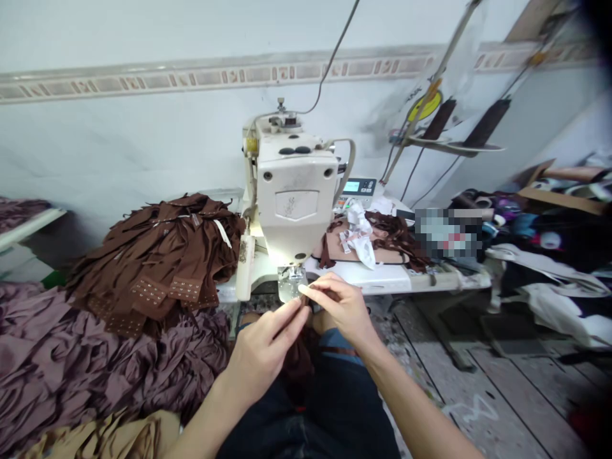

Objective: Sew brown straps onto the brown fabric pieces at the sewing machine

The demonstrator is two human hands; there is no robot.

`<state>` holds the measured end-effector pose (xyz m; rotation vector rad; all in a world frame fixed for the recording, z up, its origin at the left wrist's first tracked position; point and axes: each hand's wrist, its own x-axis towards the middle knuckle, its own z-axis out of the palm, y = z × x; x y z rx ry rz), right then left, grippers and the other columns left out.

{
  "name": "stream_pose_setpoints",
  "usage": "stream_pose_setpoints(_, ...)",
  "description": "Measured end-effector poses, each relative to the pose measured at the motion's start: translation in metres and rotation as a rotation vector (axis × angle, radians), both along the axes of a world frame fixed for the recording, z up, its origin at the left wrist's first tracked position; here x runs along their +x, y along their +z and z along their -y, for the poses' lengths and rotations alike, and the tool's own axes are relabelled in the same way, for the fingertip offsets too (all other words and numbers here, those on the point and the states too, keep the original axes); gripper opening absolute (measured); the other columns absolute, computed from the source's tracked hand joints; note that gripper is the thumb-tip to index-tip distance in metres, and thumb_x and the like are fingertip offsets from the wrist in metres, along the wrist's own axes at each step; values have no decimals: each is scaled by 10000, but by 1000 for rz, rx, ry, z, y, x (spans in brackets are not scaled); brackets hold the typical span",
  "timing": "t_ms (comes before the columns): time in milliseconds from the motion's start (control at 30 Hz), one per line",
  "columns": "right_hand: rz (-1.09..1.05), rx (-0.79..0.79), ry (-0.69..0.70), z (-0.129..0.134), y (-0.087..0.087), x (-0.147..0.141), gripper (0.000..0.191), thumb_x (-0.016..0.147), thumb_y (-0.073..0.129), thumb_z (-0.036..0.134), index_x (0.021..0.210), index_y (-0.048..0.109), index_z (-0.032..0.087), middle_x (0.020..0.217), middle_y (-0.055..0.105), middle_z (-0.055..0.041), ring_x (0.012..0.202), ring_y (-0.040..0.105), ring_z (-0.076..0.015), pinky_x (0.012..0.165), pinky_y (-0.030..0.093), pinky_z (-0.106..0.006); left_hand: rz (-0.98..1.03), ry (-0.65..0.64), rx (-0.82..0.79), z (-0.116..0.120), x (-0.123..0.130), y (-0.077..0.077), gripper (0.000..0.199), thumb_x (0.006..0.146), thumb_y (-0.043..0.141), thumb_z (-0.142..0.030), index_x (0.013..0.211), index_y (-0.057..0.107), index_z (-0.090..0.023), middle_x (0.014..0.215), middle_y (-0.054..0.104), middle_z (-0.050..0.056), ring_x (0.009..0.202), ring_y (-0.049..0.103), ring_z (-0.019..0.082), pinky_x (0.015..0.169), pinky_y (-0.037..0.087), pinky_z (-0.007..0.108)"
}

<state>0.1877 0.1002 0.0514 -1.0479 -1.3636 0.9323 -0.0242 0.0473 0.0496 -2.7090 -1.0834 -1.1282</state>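
In front of me stands a white sewing machine (294, 191), its lit needle area and metal plate (289, 290) just beyond my fingertips. My left hand (268, 347) is closed in a pinch on the edge of a brown fabric piece (299, 360). Beside it, my right hand (342, 309) pinches the same edge, thumb and fingers together. The fabric hangs down over my lap, and its held edge is mostly hidden by my fingers. Both hands are close together, slightly below the plate.
Brown garment pieces with hook-and-eye strips (172, 248) are heaped left of the machine. Below them lies mauve fabric (109, 382), with tan cloth (115, 437) nearer me. White straps (358, 233) rest on cloth at right. A thread stand (449, 146) and a cluttered pile (545, 223) are farther right.
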Motion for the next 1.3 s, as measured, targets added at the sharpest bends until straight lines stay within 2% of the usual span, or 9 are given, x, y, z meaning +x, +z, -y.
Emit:
stream_pose_setpoints(167, -184, -204, 62, -21, -15, -3, 354, 760, 924, 519, 825, 768, 208, 844, 713, -31, 805, 643, -210, 763, 522, -333, -320, 71, 73, -20, 2, 1, 520, 1116, 505, -240, 1635, 477, -231, 1550, 650, 109, 941, 794, 196, 852, 665, 287)
stream_pose_setpoints(333, -386, -296, -48, -35, -24, -14, 478, 685, 944, 495, 985, 695, 218, 920, 731, -16, 834, 674, -205, 767, 548, -316, -230, 223, 103, -14, 24, -11, 577, 1097, 491, -192, 1668, 417, -210, 1546, 653, 116, 1080, 800, 239, 912, 673, 309)
stream_pose_setpoints(500, -348, -245, -144, -27, -36, -24, 414, 857, 805, 589, 1047, 698, 237, 1073, 753, -69, 1003, 691, -265, 865, 564, -354, -132, 397, 101, -3, 50, -25, 695, 1060, 508, -129, 1719, 311, -228, 1551, 641, 147, 1100, 805, 271, 838, 688, 303)
stream_pose_setpoints(600, -258, -284, -109, -3, -66, -22, 466, 960, 645, 704, 987, 727, 246, 1028, 753, -77, 1027, 679, -290, 907, 559, -383, -101, 395, 92, -4, 52, -29, 701, 1077, 499, -158, 1735, 266, -222, 1565, 626, 155, 1118, 803, 275, 843, 686, 298)
stream_pose_setpoints(767, 76, -289, 312, 47, -131, -4, 608, 898, 671, 792, 791, 772, 202, 855, 739, -63, 894, 674, -300, 817, 572, -396, -87, 194, 0, -13, 24, -23, 686, 1086, 533, -198, 1726, 298, -273, 1629, 570, 118, 1360, 687, 272, 1077, 605, 317)
stream_pose_setpoints(867, 312, -257, 185, 67, -157, 23, 524, 808, 847, 691, 1033, 829, 219, 1117, 777, -107, 1084, 692, -357, 996, 555, -442, -79, 74, -98, -16, 2, -19, 690, 1080, 555, -186, 1718, 316, -295, 1670, 525, 94, 1430, 630, 251, 1162, 542, 318)
stream_pose_setpoints(1033, 594, -371, -83, 76, -188, 92, 743, 750, 900, 531, 1396, 711, 214, 1501, 625, -188, 1404, 572, -415, 1195, 439, -509, 199, 16, -121, -7, -13, -23, 592, 1024, 628, -91, 1562, 582, -333, 1503, 693, 46, 1325, 707, 228, 1194, 516, 335)
stream_pose_setpoints(1167, 675, -494, -41, 85, -200, 129, 568, 784, 840, 499, 1253, 751, 192, 1206, 761, -156, 1096, 727, -360, 972, 550, -444, 420, 156, -163, 2, -12, -32, 453, 1004, 656, -111, 1396, 724, -328, 1403, 743, 36, 1264, 729, 241, 1178, 534, 386)
stream_pose_setpoints(1300, 607, -492, -8, 87, -198, 121, 216, 818, 783, 436, 907, 762, 241, 825, 782, -50, 797, 730, -306, 755, 532, -389, 493, 258, -204, 6, -14, -43, 345, 1004, 682, -216, 1319, 771, -321, 1348, 759, 48, 1228, 738, 252, 1142, 560, 389)
